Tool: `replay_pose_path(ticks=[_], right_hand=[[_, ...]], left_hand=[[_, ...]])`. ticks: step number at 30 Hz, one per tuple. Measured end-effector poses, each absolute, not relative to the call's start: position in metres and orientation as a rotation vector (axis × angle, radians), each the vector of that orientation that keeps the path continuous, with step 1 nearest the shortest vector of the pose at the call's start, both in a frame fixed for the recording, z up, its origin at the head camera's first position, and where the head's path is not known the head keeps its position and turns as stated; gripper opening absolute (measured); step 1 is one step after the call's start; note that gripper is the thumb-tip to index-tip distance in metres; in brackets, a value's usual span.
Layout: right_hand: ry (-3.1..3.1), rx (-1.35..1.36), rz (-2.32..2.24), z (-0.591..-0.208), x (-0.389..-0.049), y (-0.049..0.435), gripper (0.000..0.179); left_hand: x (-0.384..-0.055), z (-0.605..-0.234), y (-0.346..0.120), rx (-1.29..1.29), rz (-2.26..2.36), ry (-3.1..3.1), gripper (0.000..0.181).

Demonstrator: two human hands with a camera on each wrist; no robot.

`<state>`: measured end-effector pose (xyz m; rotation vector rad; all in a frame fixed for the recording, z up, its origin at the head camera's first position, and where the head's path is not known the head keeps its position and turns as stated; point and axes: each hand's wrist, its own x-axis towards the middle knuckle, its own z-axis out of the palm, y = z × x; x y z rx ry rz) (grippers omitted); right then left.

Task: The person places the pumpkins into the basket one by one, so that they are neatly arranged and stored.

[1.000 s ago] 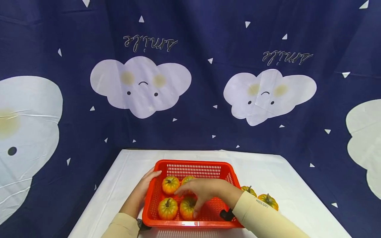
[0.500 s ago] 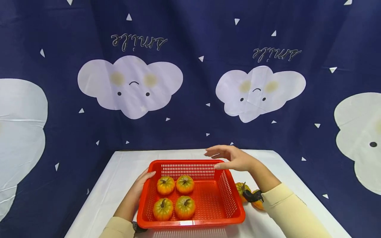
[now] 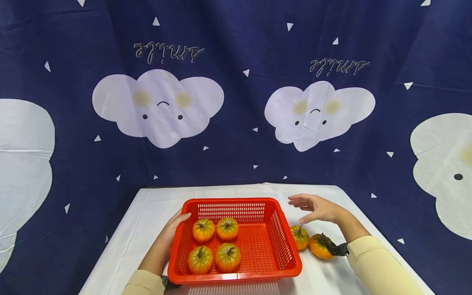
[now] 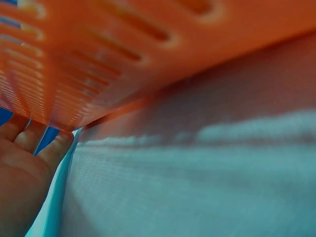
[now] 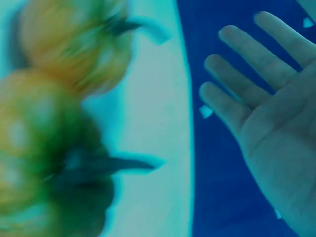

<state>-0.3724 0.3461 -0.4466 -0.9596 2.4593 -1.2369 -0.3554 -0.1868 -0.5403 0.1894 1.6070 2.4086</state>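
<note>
A red plastic basket (image 3: 269, 274) with slotted walls stands on the white table, several small orange-green pumpkins in its left half; one is the front-left pumpkin (image 3: 200, 260). My left hand (image 3: 172, 229) grips the basket's left rim, thumb over the edge. In the left wrist view its fingers (image 4: 37, 136) lie against the outer wall. To the right of the basket, my right hand (image 3: 320, 209) hovers with nothing in it, fingers spread in the right wrist view. Just below it are two more pumpkins, a nearer-to-basket one (image 3: 300, 237) and one farther right (image 3: 320, 246).
The white-covered table (image 3: 162, 198) reaches back to a dark blue curtain (image 3: 243, 164) printed with clouds and triangles. The right half of the basket shows its bare floor. A black strap (image 3: 337, 248) sits at the right wrist, partly over the farther pumpkin.
My right hand has come up out of the basket, leaving the pumpkins inside, and moved right over the two outside. My left hand keeps its place on the rim.
</note>
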Motion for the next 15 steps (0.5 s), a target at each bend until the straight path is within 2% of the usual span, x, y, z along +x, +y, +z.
replay_pose_path(ticks=[4,8,11,15], right_hand=[[2.403,-0.808,-1.162,-0.471,-0.371,0.349,0.076],[2.398,-0.658,-1.092,-0.488,-0.363,0.344,0.067],[2.414,-0.640,-1.081,-0.493,-0.360,0.341,0.058],[2.422,-0.673,-1.074,-0.493,-0.360,0.337,0.055]], left_hand=[[-0.355,-0.541,-0.187,0.164,2.404,1.626,0.060],[-0.352,-0.543,-0.188,0.135,2.379,1.659,0.061],[-0.352,-0.542,-0.187,0.147,2.373,1.661,0.061],[-0.355,-0.538,-0.187,0.166,2.387,1.641,0.061]])
